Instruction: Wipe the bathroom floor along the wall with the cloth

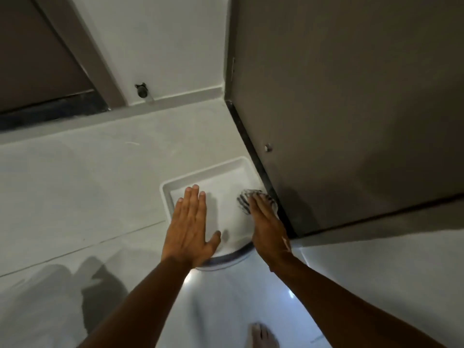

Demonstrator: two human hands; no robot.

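Your right hand (266, 219) lies flat, fingers stretched forward, pressing the striped cloth (253, 200) down in the right part of the shallow white tray-like recess (200, 175) in the floor (75, 184), just beside the dark strip at the foot of the brown wall panel (351, 109); the cloth shows bunched around your fingertips. Your left hand (188, 227) is spread open and flat with nothing in it, palm down over the recess's left side, clear of the cloth. Your bare foot (263, 335) shows at the bottom edge on the glossy floor.
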